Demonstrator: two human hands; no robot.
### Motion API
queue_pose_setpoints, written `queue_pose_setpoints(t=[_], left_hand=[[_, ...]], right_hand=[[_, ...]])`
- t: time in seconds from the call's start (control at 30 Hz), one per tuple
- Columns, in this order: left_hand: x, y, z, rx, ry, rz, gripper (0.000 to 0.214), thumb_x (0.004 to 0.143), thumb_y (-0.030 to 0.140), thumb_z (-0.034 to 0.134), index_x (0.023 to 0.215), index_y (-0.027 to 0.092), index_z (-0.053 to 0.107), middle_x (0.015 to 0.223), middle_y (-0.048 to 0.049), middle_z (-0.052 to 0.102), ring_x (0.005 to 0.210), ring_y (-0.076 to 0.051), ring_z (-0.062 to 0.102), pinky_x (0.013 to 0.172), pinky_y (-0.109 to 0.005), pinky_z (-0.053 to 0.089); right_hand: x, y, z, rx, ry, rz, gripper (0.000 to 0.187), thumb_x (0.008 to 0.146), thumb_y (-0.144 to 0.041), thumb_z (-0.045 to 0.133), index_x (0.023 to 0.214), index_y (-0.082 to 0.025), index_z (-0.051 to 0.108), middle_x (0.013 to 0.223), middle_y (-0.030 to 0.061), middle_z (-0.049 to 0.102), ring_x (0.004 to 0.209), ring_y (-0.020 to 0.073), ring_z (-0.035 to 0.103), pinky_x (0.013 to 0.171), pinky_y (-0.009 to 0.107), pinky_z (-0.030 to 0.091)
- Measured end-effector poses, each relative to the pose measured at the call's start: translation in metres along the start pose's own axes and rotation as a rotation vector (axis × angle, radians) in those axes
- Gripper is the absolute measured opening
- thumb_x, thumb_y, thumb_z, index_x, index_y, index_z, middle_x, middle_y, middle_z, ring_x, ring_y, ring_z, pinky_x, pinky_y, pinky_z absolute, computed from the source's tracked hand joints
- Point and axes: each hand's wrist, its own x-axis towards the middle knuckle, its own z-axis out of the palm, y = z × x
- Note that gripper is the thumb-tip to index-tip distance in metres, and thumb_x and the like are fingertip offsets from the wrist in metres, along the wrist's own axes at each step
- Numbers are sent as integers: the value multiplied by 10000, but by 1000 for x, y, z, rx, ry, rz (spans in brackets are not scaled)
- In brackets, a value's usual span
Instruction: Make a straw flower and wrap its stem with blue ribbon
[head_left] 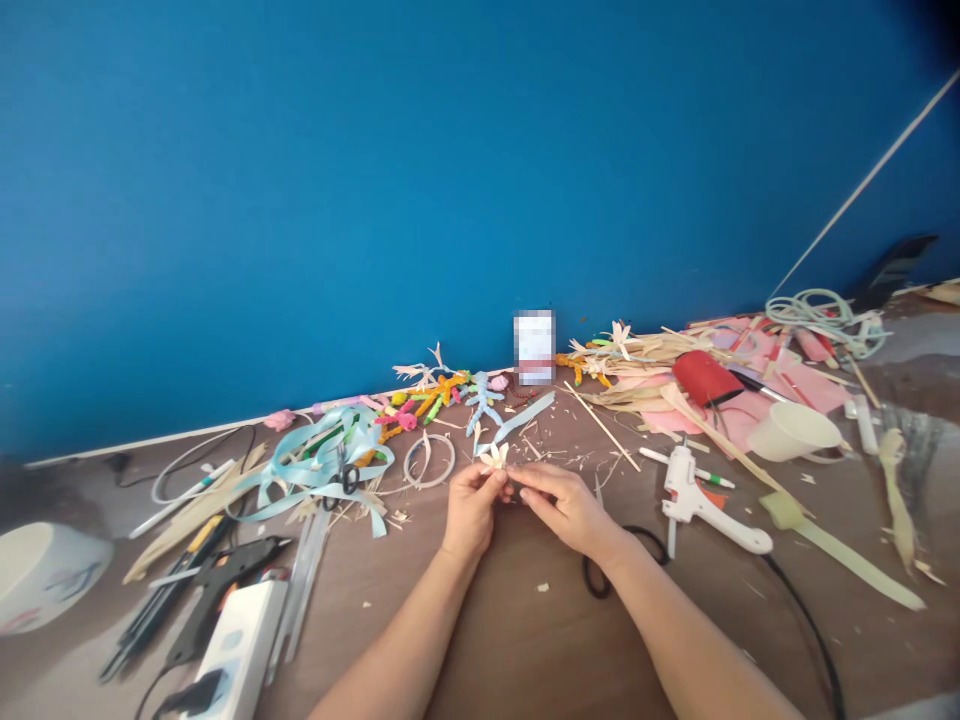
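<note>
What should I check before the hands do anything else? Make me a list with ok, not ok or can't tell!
1. Left hand gripping the pale flower: ok.
2. Right hand close to the flower: ok.
3. Black-handled scissors away from the arms: not ok, partly hidden by the right forearm.
4. White glue gun lying on the table: ok.
5. That glue gun cool: cannot tell.

Small cream flower (pixel 495 457), petals splayed upward
</note>
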Motion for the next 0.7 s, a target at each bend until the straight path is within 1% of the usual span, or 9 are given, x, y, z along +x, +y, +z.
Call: queue_pose_setpoints(t=[0.1, 0.17, 0.27, 0.37, 0.53, 0.63, 0.7], left_hand=[[0, 1, 1, -13, -26, -7, 201, 574, 285, 708, 602, 136, 577, 497, 25, 550, 461, -76, 480, 495, -200, 389], [-1, 2, 1, 22, -42, 15, 197, 580, 288, 704, 596, 136, 580, 496, 21, 547, 469, -80, 477, 515, -207, 391], [-4, 4, 2, 132, -32, 84, 183, 595, 290, 692, 579, 138, 591, 508, 7, 552, 506, -100, 489, 551, -221, 397], [-9, 7, 4, 286, -35, 172, 148, 619, 272, 674, 567, 146, 614, 550, -11, 568, 546, -118, 502, 566, -222, 393], [-17, 13, 7, 490, -29, 321, 67, 645, 236, 649, 612, 179, 659, 628, -26, 598, 578, -131, 516, 581, -213, 380], [-20, 14, 8, 539, -10, 363, 37, 649, 213, 644, 630, 190, 666, 637, -23, 601, 578, -128, 510, 583, -206, 368], [-20, 14, 7, 556, -10, 371, 40, 657, 206, 636, 633, 190, 664, 621, -19, 594, 575, -127, 502, 585, -205, 363]], right_hand=[[-1, 2, 0, -8, 26, 8, 316, 838, -203, 425, 1121, -259, 556, 979, 57, 569, 829, 139, 556, 733, 276, 472], [-2, 1, 0, 10, 42, 16, 308, 843, -201, 417, 1106, -256, 566, 919, 54, 568, 776, 131, 556, 700, 267, 473], [-2, -1, -1, 36, 80, 17, 283, 840, -191, 418, 1048, -246, 601, 830, 44, 580, 725, 131, 556, 673, 267, 472], [-1, -3, -3, 56, 117, 18, 251, 817, -167, 438, 944, -229, 646, 765, 35, 585, 678, 129, 556, 657, 269, 472], [-1, -4, -4, 210, 143, 105, 233, 780, -131, 452, 823, -210, 667, 775, 21, 573, 490, 74, 520, 498, 221, 450], [-1, -2, -2, 305, 147, 150, 218, 762, -127, 459, 785, -196, 665, 763, 13, 556, 452, 61, 516, 459, 209, 437], [-2, -2, 0, 338, 147, 172, 214, 763, -139, 454, 796, -191, 659, 742, 6, 547, 433, 56, 508, 436, 201, 428]])
